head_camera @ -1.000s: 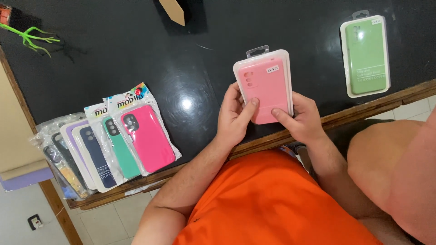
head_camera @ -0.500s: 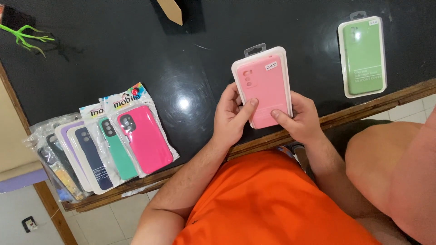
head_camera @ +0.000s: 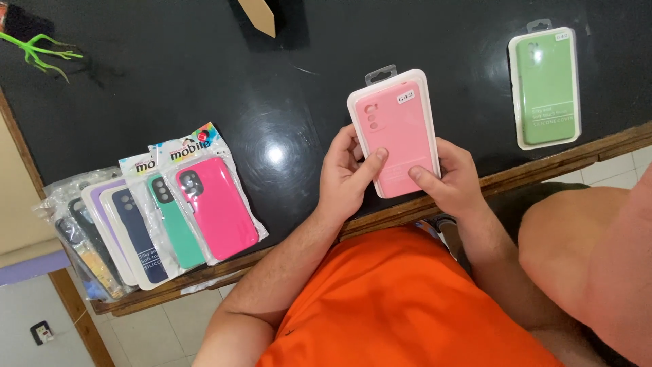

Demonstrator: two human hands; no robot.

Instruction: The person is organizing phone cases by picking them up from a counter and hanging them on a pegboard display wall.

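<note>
Both my hands hold a light pink phone case in a clear plastic package (head_camera: 397, 126) just above the near edge of a glossy black table (head_camera: 204, 81). My left hand (head_camera: 345, 178) grips its lower left side with the thumb laid across the front. My right hand (head_camera: 454, 178) grips the lower right corner, thumb on the front too. The package stands lengthwise, its hanging tab pointing away from me.
A green phone case in a clear package (head_camera: 546, 87) lies flat at the table's far right. Several packaged cases are fanned out at the left edge, a hot pink one (head_camera: 216, 204) on top. A green plant sprig (head_camera: 41, 51) and a brown cardboard piece (head_camera: 259, 15) lie at the back.
The pink package and both hands have kept their grip; the view has shifted only slightly.
</note>
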